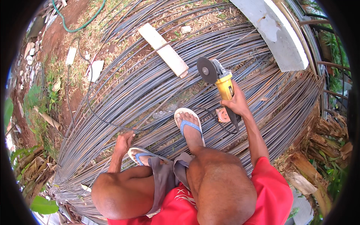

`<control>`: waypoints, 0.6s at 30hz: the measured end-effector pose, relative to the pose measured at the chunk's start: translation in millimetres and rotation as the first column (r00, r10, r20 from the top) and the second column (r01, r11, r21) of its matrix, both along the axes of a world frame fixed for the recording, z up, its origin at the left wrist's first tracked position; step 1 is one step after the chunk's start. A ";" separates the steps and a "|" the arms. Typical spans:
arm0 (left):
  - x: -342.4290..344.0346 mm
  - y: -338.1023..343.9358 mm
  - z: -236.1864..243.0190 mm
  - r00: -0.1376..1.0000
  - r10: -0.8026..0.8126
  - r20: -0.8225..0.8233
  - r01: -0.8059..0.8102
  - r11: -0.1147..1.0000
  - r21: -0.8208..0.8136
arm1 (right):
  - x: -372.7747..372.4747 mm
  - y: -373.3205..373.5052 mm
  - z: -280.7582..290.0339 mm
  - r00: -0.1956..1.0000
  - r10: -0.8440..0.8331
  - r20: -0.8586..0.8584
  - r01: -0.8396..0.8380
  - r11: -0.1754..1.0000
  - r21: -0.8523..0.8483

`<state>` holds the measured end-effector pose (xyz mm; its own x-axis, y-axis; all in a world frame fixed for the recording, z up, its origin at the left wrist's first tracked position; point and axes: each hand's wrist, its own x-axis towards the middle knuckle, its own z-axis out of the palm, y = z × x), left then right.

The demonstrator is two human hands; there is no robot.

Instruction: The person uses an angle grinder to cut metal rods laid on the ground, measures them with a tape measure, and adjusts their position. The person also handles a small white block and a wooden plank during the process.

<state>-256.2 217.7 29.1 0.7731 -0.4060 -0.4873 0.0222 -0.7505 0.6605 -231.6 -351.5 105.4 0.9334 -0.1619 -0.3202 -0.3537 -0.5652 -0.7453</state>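
Spreading across almost the whole frame, a bed of long steel rebar rods (150, 93) lies on grass and red earth, the rods fanning from lower left to upper right. A pale concrete slab (277, 33) rests over them at upper right, and a short wooden plank (164, 49) lies across them at upper centre. The person squats on the rods in blue-strapped sandals, one foot (189, 125) at centre.

The right hand (235, 103) is clenched round the body of a yellow angle grinder (221, 80), holding it right of centre with its dark cutting disc (206, 70) raised just above the bars. The left hand (124, 140), at lower left, grips a single rod and presses it down.

A black power cord (93, 108) loops from the grinder across the rods toward upper left.

Judging from this, the risks are plain: the disc sits near the bare toes, the cord trails over the steel where it could be nicked, and the loose round bars could roll underfoot.
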 end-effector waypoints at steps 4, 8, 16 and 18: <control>1.8 -5.8 -0.6 1.000 0.002 -0.026 -0.002 1.000 0.031 | 11.5 1.0 -2.1 0.991 0.018 -0.131 -0.023 0.999 -0.038; -4.1 -0.1 -11.8 0.996 0.011 0.085 -0.006 0.998 -0.058 | 20.7 4.0 -2.0 0.978 0.014 -0.207 -0.024 0.999 -0.046; 2.4 -13.9 -0.9 0.999 -0.001 -0.032 0.003 0.999 0.046 | 23.6 3.5 -2.4 0.965 0.019 -0.260 -0.039 0.996 -0.075; -6.1 0.5 -16.9 0.998 0.003 0.067 0.002 0.997 -0.076 | 21.9 1.5 -7.1 0.980 0.048 -0.191 -0.066 0.994 -0.093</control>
<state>-262.3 218.2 12.2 0.8030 -0.4400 -0.4020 -0.0239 -0.6978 0.7159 -209.7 -350.1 98.3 0.8663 -0.1495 -0.4766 -0.4477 -0.6554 -0.6083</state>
